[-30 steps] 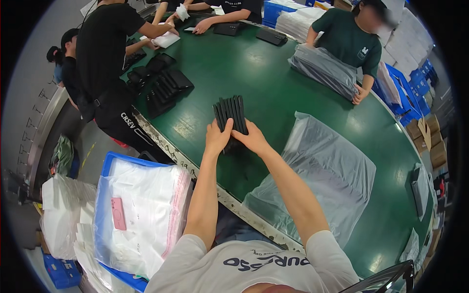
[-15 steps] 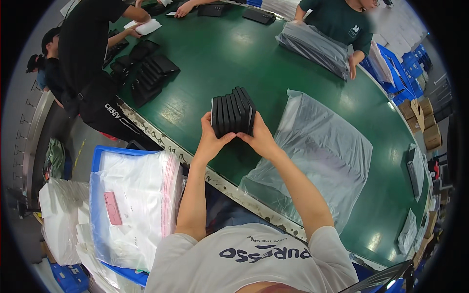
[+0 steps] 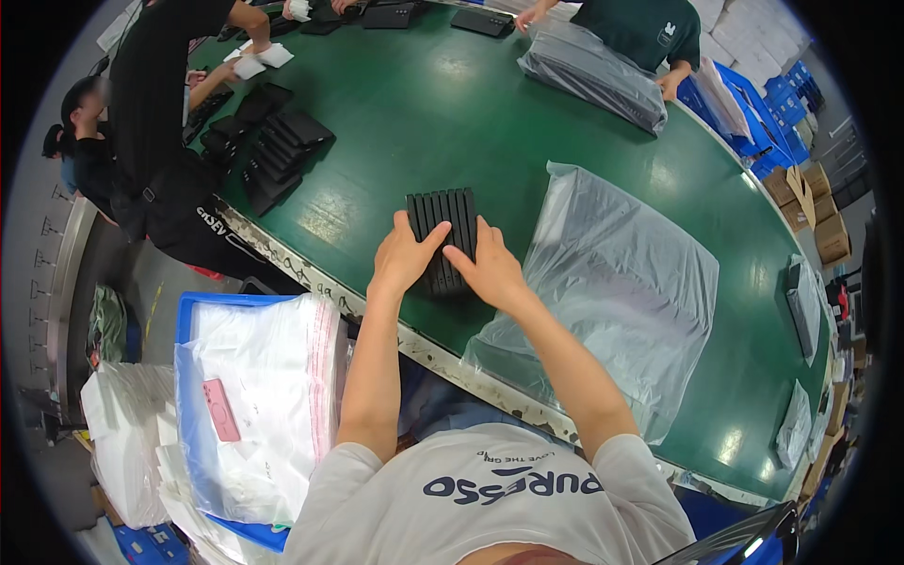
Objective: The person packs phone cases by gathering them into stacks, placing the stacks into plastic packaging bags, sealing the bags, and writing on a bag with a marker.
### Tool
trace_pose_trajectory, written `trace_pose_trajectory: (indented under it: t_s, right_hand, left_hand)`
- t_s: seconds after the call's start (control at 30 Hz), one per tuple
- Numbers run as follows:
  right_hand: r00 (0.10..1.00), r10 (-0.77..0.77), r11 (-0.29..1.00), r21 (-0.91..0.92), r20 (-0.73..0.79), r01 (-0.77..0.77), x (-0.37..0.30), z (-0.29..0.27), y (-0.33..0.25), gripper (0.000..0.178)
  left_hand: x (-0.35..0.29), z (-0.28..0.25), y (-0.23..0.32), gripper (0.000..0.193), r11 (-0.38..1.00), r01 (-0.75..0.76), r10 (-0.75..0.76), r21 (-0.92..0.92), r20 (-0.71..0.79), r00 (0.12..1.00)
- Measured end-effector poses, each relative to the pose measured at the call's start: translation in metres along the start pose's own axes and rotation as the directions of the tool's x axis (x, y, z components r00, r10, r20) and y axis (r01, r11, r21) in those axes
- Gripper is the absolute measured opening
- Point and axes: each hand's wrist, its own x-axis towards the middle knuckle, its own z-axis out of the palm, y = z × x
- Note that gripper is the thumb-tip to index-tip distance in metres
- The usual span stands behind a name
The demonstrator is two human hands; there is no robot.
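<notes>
On the green table, a row of flat black cases [image 3: 441, 205], which look like phone cases, stands on edge, pressed together side by side. My left hand [image 3: 403, 256] grips the row from its left, thumb laid over the top edges. From the other side my right hand [image 3: 492, 268] holds it, its thumb also resting on the upper edges. The undersides of the cases are hidden. Just right of my right hand lies a large translucent plastic bag [image 3: 621, 282], flat on the table.
Loose stacks of black cases [image 3: 278, 155] lie at the far left, near a co-worker in black [image 3: 165, 104]. Across the table another person handles a grey bagged bundle [image 3: 593, 75]. By my left arm stands a blue crate [image 3: 188, 325] with white plastic bags and a pink phone case [image 3: 222, 411].
The cases were fanned and tilted; now they are lined up straight and sit lower, nearer me. My thumbs moved from the near edge onto the top. The far bundle shifted slightly.
</notes>
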Motion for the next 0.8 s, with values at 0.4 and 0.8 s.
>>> trace_pose_trajectory:
  t_s: [0.4, 0.8]
  right_hand:
    - [0.971, -0.151, 0.983, 0.134, 0.183, 0.127, -0.032, -0.021, 0.009, 0.1]
    - [0.445, 0.557, 0.663, 0.054, -0.701, -0.746, -0.161, -0.277, 0.308, 0.077]
  left_hand:
    - [0.013, 0.041, 0.045, 0.117, 0.956, -0.043, 0.058, 0.291, -0.044, 0.997]
    - [0.045, 0.019, 0.004, 0.089, 0.964, -0.262, 0.255, 0.034, 0.143, 0.956]
